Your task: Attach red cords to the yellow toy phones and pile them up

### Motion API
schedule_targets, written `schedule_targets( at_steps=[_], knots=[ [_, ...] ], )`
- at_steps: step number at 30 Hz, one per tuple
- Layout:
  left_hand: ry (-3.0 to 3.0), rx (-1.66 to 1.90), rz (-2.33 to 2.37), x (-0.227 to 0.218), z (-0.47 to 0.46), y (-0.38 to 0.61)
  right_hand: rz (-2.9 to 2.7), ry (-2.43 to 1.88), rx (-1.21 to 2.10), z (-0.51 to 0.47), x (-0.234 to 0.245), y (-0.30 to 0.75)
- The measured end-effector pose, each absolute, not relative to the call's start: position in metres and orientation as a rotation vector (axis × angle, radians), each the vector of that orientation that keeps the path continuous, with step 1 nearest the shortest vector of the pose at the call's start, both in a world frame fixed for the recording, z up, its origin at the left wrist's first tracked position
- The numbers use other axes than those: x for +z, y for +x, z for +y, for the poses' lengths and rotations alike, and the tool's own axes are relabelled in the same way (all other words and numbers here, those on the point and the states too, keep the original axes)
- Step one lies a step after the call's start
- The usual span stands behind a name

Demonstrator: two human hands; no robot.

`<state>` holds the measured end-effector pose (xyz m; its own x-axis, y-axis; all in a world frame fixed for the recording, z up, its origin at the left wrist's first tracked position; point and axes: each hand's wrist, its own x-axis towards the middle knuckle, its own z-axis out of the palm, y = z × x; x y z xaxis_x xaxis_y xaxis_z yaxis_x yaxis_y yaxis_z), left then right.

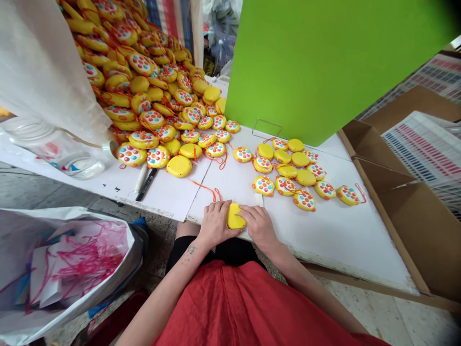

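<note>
Yellow oval toy (236, 217) sits between both grips at table (345, 235) edge: left hand (215, 223) clasps its left side, right hand (260, 226) touches its right, can't tell if pinching.

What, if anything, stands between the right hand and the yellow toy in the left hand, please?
Nothing visible: the right hand touches the yellow toy directly, opposite the left hand.

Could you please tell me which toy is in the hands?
The toy, plain yellow side up, between the left hand and right hand; the others lie beyond, loose or heaped.
</note>
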<state>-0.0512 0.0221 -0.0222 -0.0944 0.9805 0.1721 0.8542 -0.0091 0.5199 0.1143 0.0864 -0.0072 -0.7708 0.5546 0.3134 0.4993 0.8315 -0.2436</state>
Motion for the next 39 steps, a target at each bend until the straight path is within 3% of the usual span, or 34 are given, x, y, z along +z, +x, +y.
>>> schedule_targets(
  at_steps=[23, 35, 39],
  knots=[
    [1.944, 0.725, 2.071, -0.021, 0.021, -0.051, -2.576, -0.764, 0.092, 0.085, -0.008, 0.11],
    [1.953, 0.725, 2.083, -0.026, 0.021, -0.05, -2.575, -0.677, 0.214, 0.085, -0.007, 0.112],
    [1.952, 0.745, 2.07, -0.026, 0.022, -0.051, -2.394, -0.853, 0.32, 0.094, -0.007, 0.115]
  ],
)
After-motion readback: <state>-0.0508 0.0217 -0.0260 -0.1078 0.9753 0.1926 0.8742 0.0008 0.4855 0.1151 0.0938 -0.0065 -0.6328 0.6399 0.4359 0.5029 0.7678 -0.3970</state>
